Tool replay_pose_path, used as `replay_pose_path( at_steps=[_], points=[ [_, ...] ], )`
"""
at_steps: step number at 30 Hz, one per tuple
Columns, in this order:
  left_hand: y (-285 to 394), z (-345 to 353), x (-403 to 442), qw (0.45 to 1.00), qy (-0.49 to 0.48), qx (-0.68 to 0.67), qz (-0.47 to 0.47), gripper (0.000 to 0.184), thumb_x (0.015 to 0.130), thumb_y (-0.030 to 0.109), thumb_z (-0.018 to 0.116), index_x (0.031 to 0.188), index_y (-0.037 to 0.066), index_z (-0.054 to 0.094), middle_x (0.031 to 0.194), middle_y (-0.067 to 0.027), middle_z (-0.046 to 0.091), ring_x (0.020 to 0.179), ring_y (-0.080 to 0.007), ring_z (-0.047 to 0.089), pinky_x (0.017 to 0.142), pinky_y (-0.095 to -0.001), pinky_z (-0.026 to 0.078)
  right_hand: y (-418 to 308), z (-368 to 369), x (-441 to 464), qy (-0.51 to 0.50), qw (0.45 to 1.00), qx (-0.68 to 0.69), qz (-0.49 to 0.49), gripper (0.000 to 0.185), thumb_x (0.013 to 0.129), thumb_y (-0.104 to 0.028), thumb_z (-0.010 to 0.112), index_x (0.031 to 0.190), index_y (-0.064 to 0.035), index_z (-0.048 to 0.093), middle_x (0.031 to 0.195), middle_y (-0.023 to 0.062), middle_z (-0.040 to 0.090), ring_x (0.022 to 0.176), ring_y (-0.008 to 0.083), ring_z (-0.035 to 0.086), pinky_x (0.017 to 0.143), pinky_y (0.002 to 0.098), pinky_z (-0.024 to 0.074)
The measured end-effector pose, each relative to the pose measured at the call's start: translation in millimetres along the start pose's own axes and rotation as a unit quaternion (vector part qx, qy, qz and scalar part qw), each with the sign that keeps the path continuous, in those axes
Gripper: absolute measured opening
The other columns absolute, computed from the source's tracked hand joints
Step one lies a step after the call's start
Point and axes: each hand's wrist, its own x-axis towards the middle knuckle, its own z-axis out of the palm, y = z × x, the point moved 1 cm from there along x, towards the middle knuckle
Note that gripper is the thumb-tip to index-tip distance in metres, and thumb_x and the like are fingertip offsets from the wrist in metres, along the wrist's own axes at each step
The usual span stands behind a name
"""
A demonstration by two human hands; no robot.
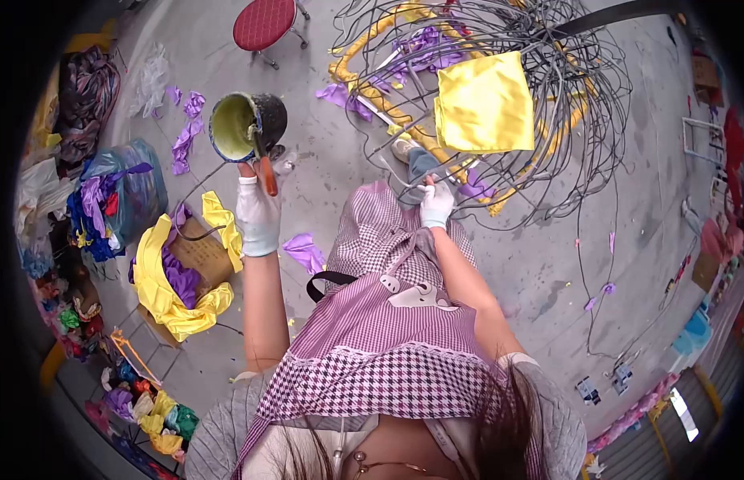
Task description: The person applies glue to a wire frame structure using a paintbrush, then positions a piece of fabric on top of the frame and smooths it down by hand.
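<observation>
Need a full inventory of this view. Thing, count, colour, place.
Hard smooth floor: one, grey, throughout
Round padded stool: one, red, top left
Round bucket: one, dark outside, yellowish inside, upper left
Handled tool: one, orange-brown handle, at bucket's rim
Thin looping wires: uncountable tangle, grey, upper right
Shiny square cloth: one, yellow, over the wires
Crumpled fabric scraps: many, purple, scattered
Clear plastic bag: one, multicoloured contents, left
Cardboard box: one, brown, yellow fabric draped over it, left
Cluttered edges: too small to count
Checked apron: one, pink-purple, worn
Left hand: one, white glove, holding bucket
Right hand: one, white glove, gripping wires
</observation>
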Motion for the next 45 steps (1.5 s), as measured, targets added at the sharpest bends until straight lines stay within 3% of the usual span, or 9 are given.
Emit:
replay_pose_path(
  at_steps=[7,16,27,31,34,36,39,41,45],
  points=[
    [13.5,-3.0,-8.7,1.0,0.011,-0.011,0.025,0.048,0.096,0.037,0.046,0.125,-0.001,0.044,0.109,-0.014,0.058,0.094,-0.0252,0.061,0.092,-0.0368,0.044,8.4,-6.5,13.1,-0.017,1.0,-0.002,0.02,0.018,0.083,-0.008,0.054,0.089,0.0042,0.065,0.079,0.0138,0.065,0.063,0.0241,0.063,0.057,0.0296,0.0484],
    [15.8,-38.7,-26.6,1.0,-0.001,0.004,0.03,0.048,0.096,0.035,0.046,0.128,0.0,0.043,0.115,-0.0148,0.056,0.094,-0.0255,0.061,0.091,-0.0352,0.044,10.5,-8.9,65.8,0.04,0.985,0.155,0.066,0.015,0.085,-0.004,0.053,0.094,0.0043,0.061,0.076,0.0093,0.063,0.053,0.0182,0.062,0.05,0.024,0.0485],
    [20.7,-64.4,-34.8,0.997,0.023,-0.014,0.069,0.043,0.097,0.034,0.045,0.124,0.001,0.045,0.116,-0.0107,0.056,0.095,-0.0229,0.059,0.089,-0.0328,0.043,25.1,-28.9,165.1,0.081,0.98,0.141,0.115,0.015,0.083,-0.005,0.051,0.092,0.002,0.061,0.075,0.0102,0.063,0.048,0.0168,0.059,0.045,0.0257,0.0462],
    [35.5,-61.4,-44.4,0.998,-0.025,0.01,0.059,0.036,0.096,0.028,0.046,0.125,0.006,0.047,0.104,-0.0058,0.055,0.105,-0.024,0.053,0.097,-0.0437,0.039,32.1,-35.8,191.9,0.135,0.974,0.11,0.144,0.018,0.082,-0.009,0.054,0.093,0.0025,0.062,0.075,0.0113,0.064,0.048,0.0179,0.058,0.046,0.0274,0.0458],
    [30.1,-88.0,-41.8,0.998,-0.031,0.013,0.056,0.037,0.096,0.029,0.046,0.124,0.004,0.047,0.112,-0.0097,0.056,0.097,-0.0209,0.056,0.091,-0.0379,0.043,28.4,-52.6,197.1,0.137,0.967,0.124,0.173,0.023,0.081,-0.013,0.056,0.096,0.003,0.063,0.075,0.0116,0.065,0.047,0.018,0.058,0.045,0.0289,0.0455],
    [38.9,-57.0,-44.9,0.997,0.029,0.072,0.019,0.03,0.098,0.035,0.043,0.089,0.007,0.051,0.09,-0.0022,0.052,0.089,-0.0144,0.055,0.089,-0.0318,0.041,38.6,-58.2,202.3,0.015,0.979,0.059,0.194,0.03,0.078,-0.014,0.059,0.104,0.0018,0.061,0.08,0.0125,0.066,0.057,0.019,0.062,0.051,0.0294,0.0479],
    [41.5,-23.3,-37.2,0.991,0.017,0.127,-0.033,0.03,0.098,0.035,0.044,0.088,0.007,0.05,0.083,-0.0014,0.049,0.084,-0.0149,0.057,0.086,-0.0315,0.044,24.6,-71.4,183.4,0.043,0.979,-0.127,0.155,0.038,0.076,-0.014,0.06,0.112,-0.0009,0.059,0.089,0.013,0.066,0.073,0.021,0.064,0.062,0.029,0.0498],
    [30.4,-26.9,-25.0,0.996,-0.023,0.075,-0.051,0.03,0.098,0.033,0.043,0.087,0.006,0.05,0.081,-0.003,0.049,0.081,-0.0163,0.059,0.082,-0.0304,0.046,5.2,-84.2,149.6,0.131,0.981,0.031,0.139,0.043,0.076,-0.011,0.061,0.117,-0.0025,0.056,0.096,0.0122,0.066,0.083,0.0213,0.063,0.071,0.0295,0.0495],
    [14.9,34.7,18.2,0.99,-0.083,0.049,-0.104,0.028,0.097,0.03,0.045,0.1,0.003,0.053,0.083,-0.0027,0.051,0.081,-0.0176,0.057,0.082,-0.0319,0.045,-51.0,-131.2,112.0,0.046,0.99,0.098,0.093,0.036,0.079,-0.008,0.06,0.114,-0.0018,0.058,0.099,0.0093,0.066,0.08,0.0181,0.063,0.069,0.026,0.049]
  ],
)
